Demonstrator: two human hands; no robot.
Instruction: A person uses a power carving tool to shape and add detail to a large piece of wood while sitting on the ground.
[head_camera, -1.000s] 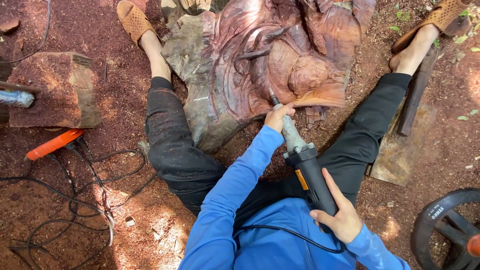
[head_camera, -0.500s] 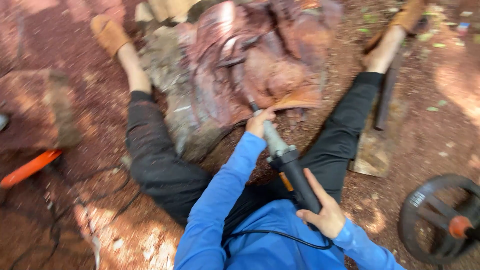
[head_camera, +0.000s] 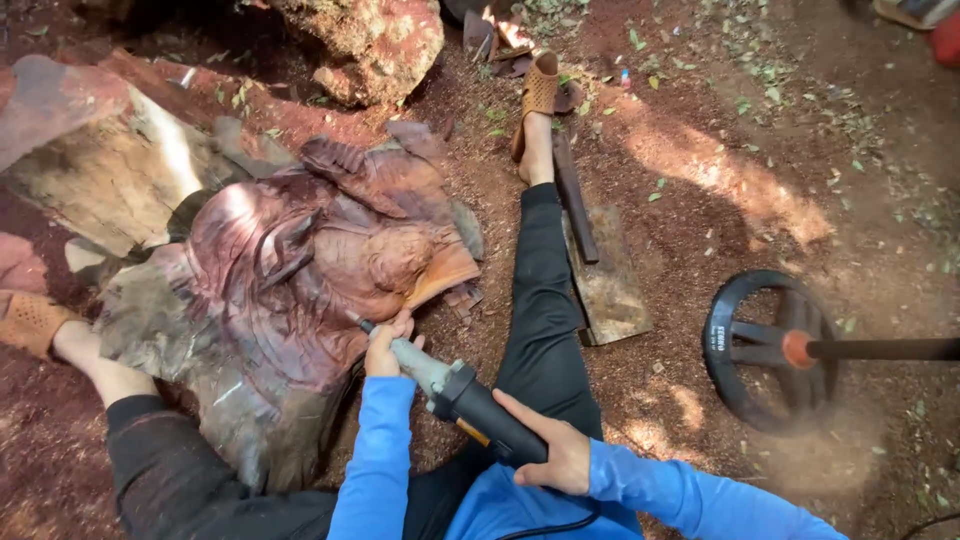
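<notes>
Lying across the red dirt ground (head_camera: 760, 170), a big reddish wood carving (head_camera: 300, 290) is filling the left-centre of the view, w/ a carved face near its right edge. Person is sitting on the ground, dark-trousered legs spreading either side of the carving; right leg (head_camera: 545, 320) is stretching up toward the top edge, ending in a tan sandal (head_camera: 540, 90). Another tan sandal (head_camera: 30, 320) is showing at the left edge. Rough stone block (head_camera: 110, 170) is sitting at upper left, just behind the carving. Black wheel-shaped stand (head_camera: 765, 350) w/ orange hub is resting at right, well apart from the carving. Flat wooden board (head_camera: 605, 285) is lying just beside the right leg, w/ a dark bar (head_camera: 575, 195) lying on its upper end.

Black-and-grey power carving tool (head_camera: 455, 395) is angling up-left, its tip touching the carving's lower right edge below the face. Left hand (head_camera: 390, 345) is gripping the tool's grey front end, right by the tip. Right hand (head_camera: 550, 450) is wrapping around the tool's black rear body. Both sleeves are blue.
</notes>
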